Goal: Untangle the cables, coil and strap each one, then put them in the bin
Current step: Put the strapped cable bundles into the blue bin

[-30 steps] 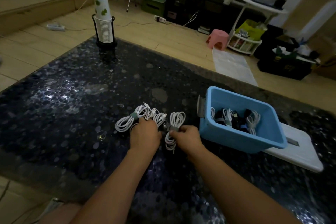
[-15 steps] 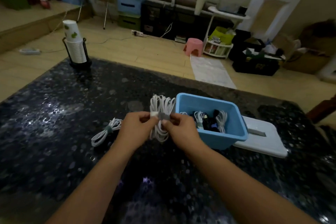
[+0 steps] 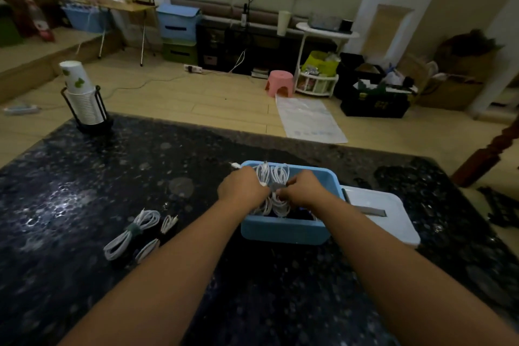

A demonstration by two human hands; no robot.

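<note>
Head camera is looking down over a dark speckled table (image 3: 84,177), where both forearms are reaching forward toward a blue bin (image 3: 283,229) that is sitting right of the middle of the tabletop, closer to the near edge than the far one. Over the bin's open top, the left hand (image 3: 243,187) and the right hand (image 3: 303,189) are holding a coiled white cable (image 3: 273,177) between them: the fingers of each hand are curling in and pinching the bundle at its waist, where a grey strap (image 3: 276,186) is showing between the two hands. White loops are fanning out above the hands toward the bin's far wall and hanging below them into the bin. Whether the bundle is touching the dark contents underneath, I cannot tell. A white lid (image 3: 393,219) is lying flat just beside the bin, toward the right edge. Left of the forearms, near the front edge, a strapped white cable (image 3: 132,233) with a green band is lying on the tabletop, with smaller white coils (image 3: 157,236) just beside it. At the far left corner, a stack of paper cups (image 3: 81,95) is standing in a black wire holder.
</note>
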